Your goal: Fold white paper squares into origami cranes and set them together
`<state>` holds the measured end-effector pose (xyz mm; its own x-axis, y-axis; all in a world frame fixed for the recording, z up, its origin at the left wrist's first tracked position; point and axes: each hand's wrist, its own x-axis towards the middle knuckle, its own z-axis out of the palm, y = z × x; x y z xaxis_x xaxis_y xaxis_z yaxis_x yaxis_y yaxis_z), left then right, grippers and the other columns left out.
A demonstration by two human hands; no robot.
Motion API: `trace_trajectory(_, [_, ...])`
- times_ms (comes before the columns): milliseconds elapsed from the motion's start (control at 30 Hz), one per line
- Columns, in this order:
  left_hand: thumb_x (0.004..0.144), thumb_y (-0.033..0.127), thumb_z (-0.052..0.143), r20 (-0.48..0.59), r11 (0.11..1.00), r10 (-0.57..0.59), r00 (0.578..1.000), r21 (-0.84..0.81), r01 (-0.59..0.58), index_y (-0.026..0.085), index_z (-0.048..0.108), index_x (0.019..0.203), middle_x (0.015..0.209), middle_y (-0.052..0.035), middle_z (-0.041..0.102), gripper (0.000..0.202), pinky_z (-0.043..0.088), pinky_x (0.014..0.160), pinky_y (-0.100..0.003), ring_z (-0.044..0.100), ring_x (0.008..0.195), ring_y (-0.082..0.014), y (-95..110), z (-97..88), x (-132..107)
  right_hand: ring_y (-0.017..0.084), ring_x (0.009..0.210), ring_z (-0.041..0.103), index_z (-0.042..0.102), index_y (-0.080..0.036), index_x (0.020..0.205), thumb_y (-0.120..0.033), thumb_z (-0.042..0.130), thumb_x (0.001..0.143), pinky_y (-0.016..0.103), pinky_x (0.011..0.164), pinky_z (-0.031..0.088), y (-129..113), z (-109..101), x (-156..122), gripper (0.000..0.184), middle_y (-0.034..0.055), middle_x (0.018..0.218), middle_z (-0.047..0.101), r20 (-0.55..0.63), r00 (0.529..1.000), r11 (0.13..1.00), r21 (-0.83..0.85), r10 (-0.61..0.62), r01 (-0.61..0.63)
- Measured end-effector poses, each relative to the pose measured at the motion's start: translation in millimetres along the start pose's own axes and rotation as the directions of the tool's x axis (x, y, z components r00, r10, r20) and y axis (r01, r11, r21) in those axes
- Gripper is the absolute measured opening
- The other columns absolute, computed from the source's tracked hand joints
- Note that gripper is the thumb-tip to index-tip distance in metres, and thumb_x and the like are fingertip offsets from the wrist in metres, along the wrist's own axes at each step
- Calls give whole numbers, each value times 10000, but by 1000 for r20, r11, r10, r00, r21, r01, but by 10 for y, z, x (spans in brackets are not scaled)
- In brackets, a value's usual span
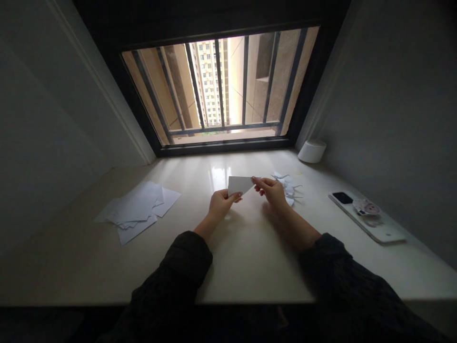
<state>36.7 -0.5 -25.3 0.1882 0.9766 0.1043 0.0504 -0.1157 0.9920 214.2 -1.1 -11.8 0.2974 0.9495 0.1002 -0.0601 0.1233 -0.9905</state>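
A small folded white paper (239,185) is held up over the middle of the pale desk (243,257). My left hand (222,204) pinches its lower left edge, fingers closed on it. My right hand (272,191) pinches the paper's right corner between thumb and fingertips. Both forearms wear dark sleeves. Just right of my right hand lies a small heap of folded white paper shapes (290,187).
A loose stack of white paper sheets (137,209) lies at the left of the desk. A white phone (366,216), face down with a round grip, lies at the right. A white round object (312,150) stands by the barred window (221,90). Walls close in on both sides.
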Motion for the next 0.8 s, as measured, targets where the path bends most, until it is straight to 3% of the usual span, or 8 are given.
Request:
trace_trajectory(167, [657, 393, 735, -4, 1000, -17, 1000, 1, 17, 135, 712, 712, 699, -103, 718, 265, 498, 656, -308, 677, 671, -214, 17, 0, -12, 111, 469, 469, 591, -174, 477, -552, 667, 670, 254, 446, 340, 61, -17, 42, 431, 27, 498, 583, -54, 999, 999, 49, -6, 8])
trace_trajectory(367, [670, 391, 723, -9, 998, 1, 1000, 66, -1, 146, 719, 742, 712, -104, 721, 255, 486, 639, -309, 682, 687, -232, 36, -41, -6, 136, 503, 510, 626, -179, 524, -614, 552, 755, 273, 508, 384, 36, -20, -14, 497, 38, 519, 604, -49, 982, 970, -174, -182, 171])
trace_trajectory(500, [656, 419, 725, -65, 977, 53, 997, 209, -38, 183, 718, 698, 657, -73, 703, 240, 420, 574, -280, 644, 632, -220, 59, -119, 0, 143, 534, 536, 692, -179, 694, -597, 557, 764, 266, 510, 390, -10, -2, -44, 445, 33, 595, 633, 42, 977, 955, -203, -210, 215])
trace_trajectory(600, [628, 441, 741, -143, 881, 180, 973, 464, -95, 229, 689, 603, 551, -32, 637, 219, 336, 537, -266, 577, 571, -201, 116, -181, -16, 168, 608, 579, 723, -187, 876, -551, 690, 661, 265, 534, 405, -1, 13, -65, 424, 41, 709, 688, 153, 972, 951, -228, -178, 210])
trace_trajectory(700, [618, 447, 753, -163, 792, 290, 943, 595, -141, 240, 645, 549, 507, -18, 579, 243, 304, 549, -266, 553, 578, -197, 173, -227, -33, 181, 614, 585, 751, -200, 798, -525, 710, 642, 274, 551, 391, 49, 18, -91, 363, 32, 683, 704, 259, 954, 904, -354, -152, 240])
trace_trajectory(800, [617, 440, 763, -189, 809, 317, 930, 565, -161, 235, 664, 625, 610, -25, 631, 227, 340, 591, -264, 579, 647, -196, 193, -262, -22, 183, 583, 580, 750, -200, 673, -521, 697, 652, 281, 550, 374, 107, 24, -106, 326, 28, 604, 692, 288, 950, 871, -430, -117, 238])
